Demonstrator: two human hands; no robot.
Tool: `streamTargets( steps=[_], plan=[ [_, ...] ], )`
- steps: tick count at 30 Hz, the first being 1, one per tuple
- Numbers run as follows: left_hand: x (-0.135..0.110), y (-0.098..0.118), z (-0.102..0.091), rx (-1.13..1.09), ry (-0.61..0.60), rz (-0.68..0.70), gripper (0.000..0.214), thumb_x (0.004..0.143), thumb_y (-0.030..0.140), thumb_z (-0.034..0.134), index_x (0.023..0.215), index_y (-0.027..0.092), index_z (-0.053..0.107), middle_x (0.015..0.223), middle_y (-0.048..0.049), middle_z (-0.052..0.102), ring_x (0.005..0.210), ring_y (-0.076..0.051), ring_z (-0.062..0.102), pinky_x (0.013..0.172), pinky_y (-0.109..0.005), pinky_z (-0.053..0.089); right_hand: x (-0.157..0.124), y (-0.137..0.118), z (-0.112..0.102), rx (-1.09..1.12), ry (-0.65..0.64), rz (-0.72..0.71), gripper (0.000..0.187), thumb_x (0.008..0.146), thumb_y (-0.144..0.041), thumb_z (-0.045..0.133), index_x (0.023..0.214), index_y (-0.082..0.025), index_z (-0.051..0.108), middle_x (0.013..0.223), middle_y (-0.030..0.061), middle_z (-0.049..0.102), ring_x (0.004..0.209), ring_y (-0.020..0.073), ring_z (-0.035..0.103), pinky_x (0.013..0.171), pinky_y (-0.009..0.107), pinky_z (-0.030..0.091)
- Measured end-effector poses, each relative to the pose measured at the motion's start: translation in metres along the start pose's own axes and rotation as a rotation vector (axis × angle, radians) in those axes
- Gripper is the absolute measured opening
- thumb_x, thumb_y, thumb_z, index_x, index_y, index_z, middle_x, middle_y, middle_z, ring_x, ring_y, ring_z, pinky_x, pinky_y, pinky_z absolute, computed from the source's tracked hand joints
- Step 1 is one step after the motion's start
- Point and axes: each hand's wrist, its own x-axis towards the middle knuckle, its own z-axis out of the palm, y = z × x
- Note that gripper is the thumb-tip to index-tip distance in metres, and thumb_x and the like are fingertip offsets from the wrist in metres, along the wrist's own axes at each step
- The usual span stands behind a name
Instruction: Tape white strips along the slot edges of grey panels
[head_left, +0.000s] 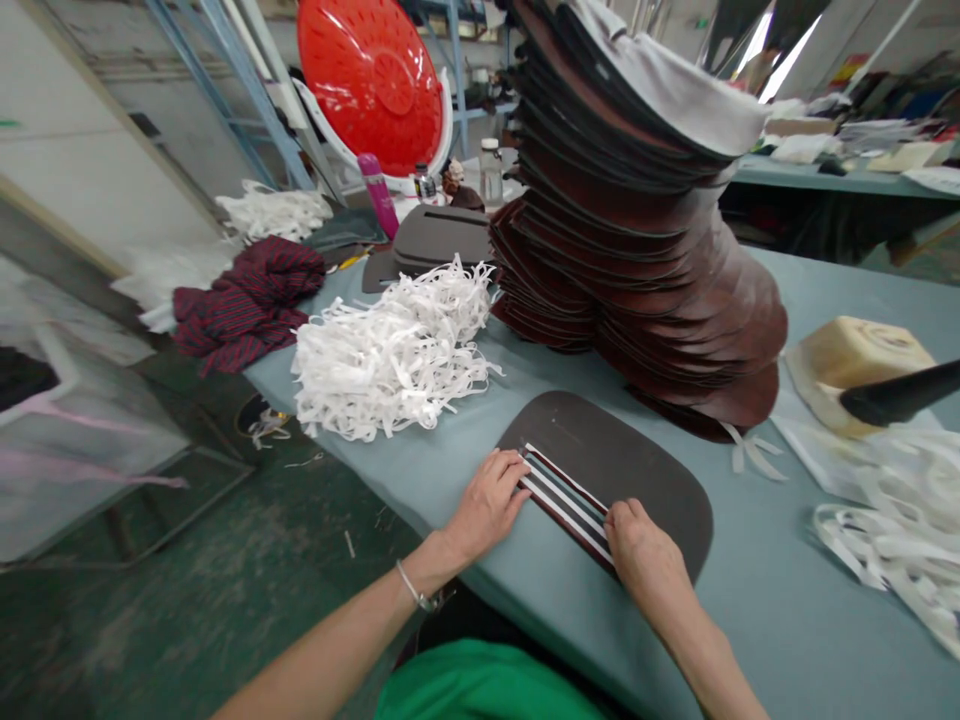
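Note:
A dark grey-brown rounded panel (630,450) lies flat at the table's front edge, with a long slot cut through it. White strips (566,508) run along the slot, edged by a narrow brown-red band. At the slot's left end, my left hand (487,505) has its fingers and thumb closed on the end of a white strip. My right hand (649,555) pinches at the opposite end, its fingers curled down onto the strips. The fingertips partly hide both ends of the slot.
A tall, leaning stack of brown panels (660,290) stands behind the work. To its left is a heap of white strips (394,350). A cream block (862,350), a black handle (900,392) and more white strips (915,500) lie at right. A red-backed round object (375,80) stands behind.

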Motion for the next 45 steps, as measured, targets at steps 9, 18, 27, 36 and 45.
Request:
streamTargets(
  steps=[9, 18, 27, 36, 45],
  plan=[
    [-0.001, -0.01, 0.008, -0.006, 0.071, 0.027, 0.026, 0.087, 0.024, 0.052, 0.113, 0.021, 0.054, 0.114, -0.0088, 0.056, 0.118, -0.022, 0.049, 0.107, -0.05, 0.035, -0.002, 0.001, -0.004, 0.064, -0.069, 0.046, 0.021, 0.093, -0.021, 0.036, 0.087, -0.019, 0.056, 0.091, 0.0034, 0.057, 0.074, 0.0118, 0.06, 0.058, 0.023, 0.036],
    [-0.001, -0.008, 0.004, -0.02, 0.05, 0.02, 0.028, 0.087, 0.022, 0.052, 0.115, 0.021, 0.053, 0.116, -0.0091, 0.055, 0.12, -0.023, 0.047, 0.108, -0.05, 0.034, -0.004, -0.004, -0.008, -0.122, 0.048, -0.043, 0.016, 0.089, -0.018, 0.042, 0.081, -0.017, 0.056, 0.086, 0.0054, 0.06, 0.079, 0.0175, 0.061, 0.061, 0.027, 0.037],
    [0.001, -0.005, 0.0, -0.027, 0.035, 0.006, 0.027, 0.087, 0.023, 0.052, 0.114, 0.02, 0.053, 0.115, -0.0097, 0.055, 0.12, -0.023, 0.047, 0.108, -0.049, 0.033, -0.001, -0.006, 0.011, 0.039, 0.176, -0.044, 0.019, 0.09, -0.032, 0.046, 0.082, -0.02, 0.058, 0.075, 0.0042, 0.062, 0.075, 0.0209, 0.057, 0.068, 0.032, 0.038],
    [0.003, -0.003, -0.001, -0.034, 0.014, -0.037, 0.037, 0.087, 0.022, 0.051, 0.123, 0.018, 0.045, 0.122, -0.0122, 0.052, 0.122, -0.024, 0.044, 0.105, -0.048, 0.036, 0.047, -0.071, 0.014, 0.175, 0.304, -0.22, 0.025, 0.086, -0.01, 0.044, 0.103, -0.018, 0.06, 0.096, 0.0067, 0.058, 0.09, 0.0193, 0.05, 0.075, 0.029, 0.04],
    [0.006, 0.001, -0.002, 0.111, -0.088, 0.031, 0.036, 0.09, 0.015, 0.043, 0.125, 0.022, 0.047, 0.126, -0.0057, 0.055, 0.124, -0.021, 0.043, 0.11, -0.047, 0.03, 0.031, -0.075, 0.028, -0.156, 0.512, -0.336, 0.023, 0.085, -0.008, 0.044, 0.098, -0.011, 0.062, 0.086, 0.0098, 0.057, 0.081, 0.0231, 0.048, 0.068, 0.037, 0.042]
  ],
)
